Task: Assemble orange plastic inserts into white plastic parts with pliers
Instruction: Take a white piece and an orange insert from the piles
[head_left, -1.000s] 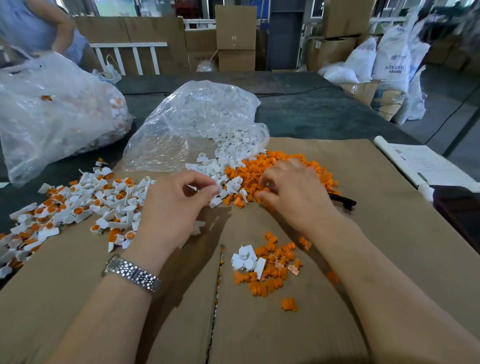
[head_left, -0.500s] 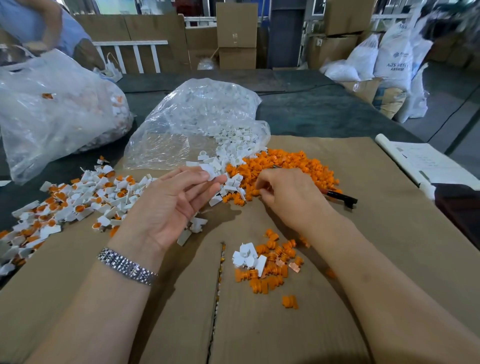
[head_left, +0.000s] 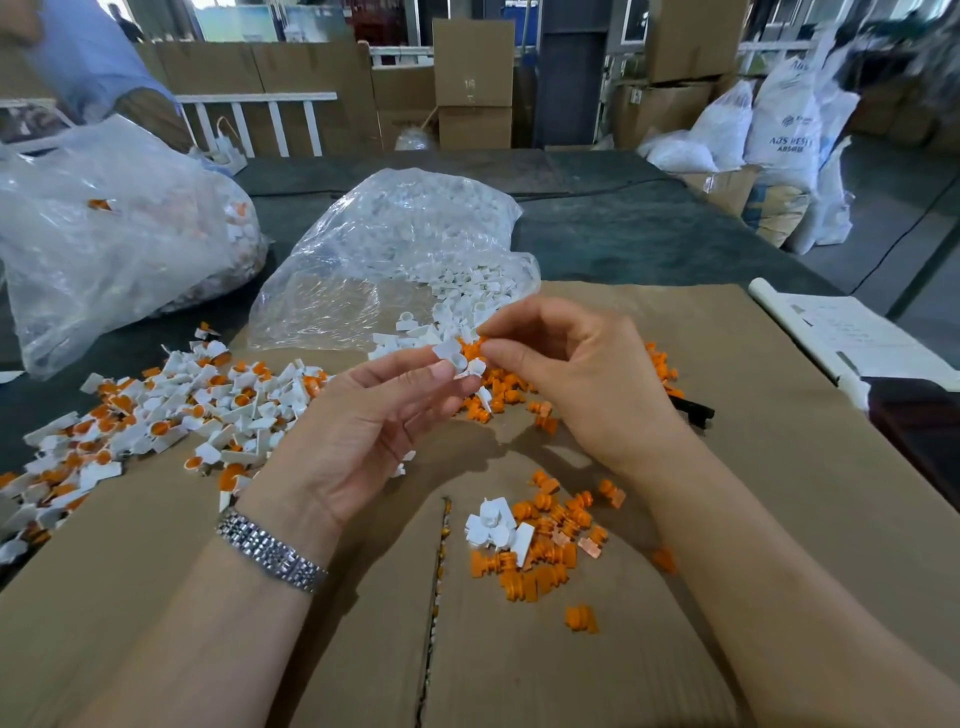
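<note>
Mid-batch. Left hand (head_left: 363, 431) pinches white part (head_left: 457, 358) above worktop centre; right hand (head_left: 576, 374) pinches sth small, prob orange insert. Done pile (head_left: 171, 410) at left edge, loose orange inserts (head_left: 540, 561) remain; pliers (head_left: 693, 410) idle.

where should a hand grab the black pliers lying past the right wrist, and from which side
Judging from what shows, grip the black handle end poking out right of the right hand, coming from above on the right. It lies flat on the cardboard; the rest is hidden behind the hand among the orange inserts.
</note>
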